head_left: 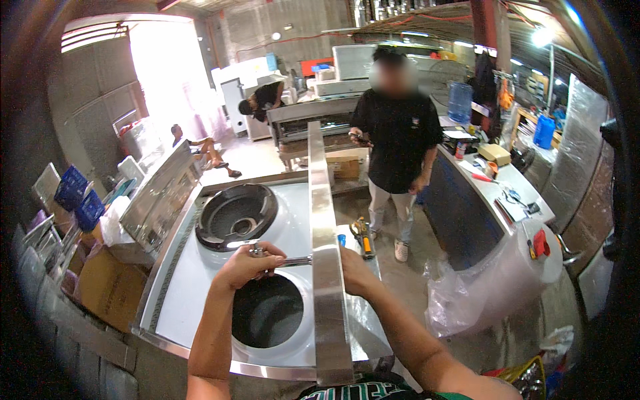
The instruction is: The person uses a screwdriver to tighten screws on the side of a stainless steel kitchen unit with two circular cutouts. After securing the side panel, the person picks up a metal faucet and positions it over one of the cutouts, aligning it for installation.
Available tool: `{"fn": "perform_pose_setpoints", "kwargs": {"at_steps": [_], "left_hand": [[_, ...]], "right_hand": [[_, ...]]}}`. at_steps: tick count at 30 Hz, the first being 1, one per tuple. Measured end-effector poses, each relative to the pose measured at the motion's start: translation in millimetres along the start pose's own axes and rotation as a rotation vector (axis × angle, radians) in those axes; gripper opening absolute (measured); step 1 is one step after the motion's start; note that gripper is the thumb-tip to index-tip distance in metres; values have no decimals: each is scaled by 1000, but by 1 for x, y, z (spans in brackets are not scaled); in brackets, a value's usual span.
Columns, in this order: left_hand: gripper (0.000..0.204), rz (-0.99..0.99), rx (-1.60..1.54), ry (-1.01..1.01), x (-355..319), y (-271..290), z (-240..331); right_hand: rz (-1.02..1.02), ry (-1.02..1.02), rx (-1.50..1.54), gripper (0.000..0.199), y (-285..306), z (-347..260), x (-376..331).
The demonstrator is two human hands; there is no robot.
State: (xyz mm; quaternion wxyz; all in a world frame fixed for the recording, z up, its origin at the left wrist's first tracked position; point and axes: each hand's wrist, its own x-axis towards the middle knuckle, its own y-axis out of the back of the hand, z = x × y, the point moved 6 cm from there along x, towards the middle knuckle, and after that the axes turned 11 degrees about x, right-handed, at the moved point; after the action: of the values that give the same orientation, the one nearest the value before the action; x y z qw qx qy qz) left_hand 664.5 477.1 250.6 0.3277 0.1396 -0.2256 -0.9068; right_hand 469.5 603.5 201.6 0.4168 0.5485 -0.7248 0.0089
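Note:
My left hand (248,265) is closed round a metal ratchet wrench (297,261), whose shaft points right and meets the side of a tall stainless steel panel (325,267). That panel stands upright on a wide steel counter with a pale top (179,303). Beyond the panel, on its right side, is my right hand (357,275); its fingers are hidden behind the steel. Just past my left hand a glossy dark burner ring (215,230) is set in the counter. Nearer to me, under my left wrist, lies a round dark opening (268,312).
A person in a black shirt (398,133) stands beyond the panel. To the right are a cluttered workbench (460,180) and a large bubble-wrap roll (493,287). A yellow-and-black tool (363,237) lies beside the panel. Cardboard (113,293) and blue baskets (79,193) are at left.

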Motion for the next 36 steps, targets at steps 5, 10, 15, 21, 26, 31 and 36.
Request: {"fn": "perform_pose_setpoints", "kwargs": {"at_steps": [5,10,15,21,26,31,36], "left_hand": [[21,-26,-41,-8,4,0,2],[26,-39,-68,11,4,-1,1],[27,-43,-31,-15,3,0,2],[26,-43,-21,-21,5,0,6],[27,-62,-3,-20,7,1,4],[29,-58,-64,-44,9,0,2],[31,-60,-78,-30,8,0,-2]], "right_hand": [[-150,-118,36,38,-8,9,3],[-156,-227,-34,36,-5,6,6],[-91,-9,-67,30,1,-18,2],[-187,-186,-70,33,-9,10,5],[-43,73,-52,32,-8,-7,5],[-357,-336,-202,41,-12,5,7],[14,-77,-8,41,-4,-3,3]]}}
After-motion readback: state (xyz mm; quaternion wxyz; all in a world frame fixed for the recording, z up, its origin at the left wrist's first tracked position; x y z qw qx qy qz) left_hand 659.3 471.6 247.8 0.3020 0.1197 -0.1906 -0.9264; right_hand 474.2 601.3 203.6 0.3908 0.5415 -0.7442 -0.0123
